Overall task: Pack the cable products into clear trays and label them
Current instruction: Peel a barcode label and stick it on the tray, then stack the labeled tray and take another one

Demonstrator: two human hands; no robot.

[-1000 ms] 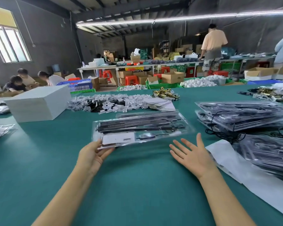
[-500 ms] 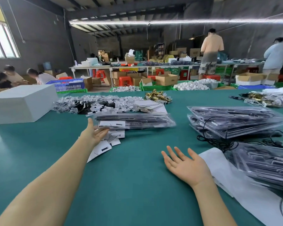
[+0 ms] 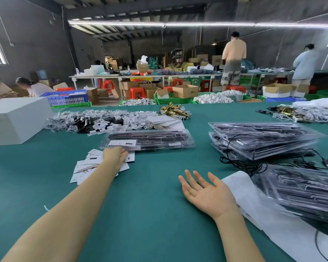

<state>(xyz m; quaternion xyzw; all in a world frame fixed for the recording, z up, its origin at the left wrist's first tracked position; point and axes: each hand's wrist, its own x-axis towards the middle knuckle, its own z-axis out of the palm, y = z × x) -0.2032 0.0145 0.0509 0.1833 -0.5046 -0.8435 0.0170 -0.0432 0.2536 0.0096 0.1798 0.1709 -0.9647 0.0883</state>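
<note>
Left hand (image 3: 115,157) reaches forward onto scattered white labels (image 3: 87,167) on the green surface (image 3: 150,214), just below the packed clear tray (image 3: 150,138); its fingers point away and their state cannot be told. Right hand (image 3: 206,195) rests palm up, fingers (image 3: 191,178) spread, holding nothing. More filled trays (image 3: 263,138) are stacked to the right.

The left arm is reaching forward, stretched nearly straight, forearm bare. The left hand (image 3: 115,156) is lying palm down at full reach, its fingers pointing away and partly hidden from view, so whether they are curling cannot be told. The right hand (image 3: 206,195) is resting nearer the body, palm turned up, fingers spread and relaxed, holding nothing, its forearm angling in from the lower right.
</note>
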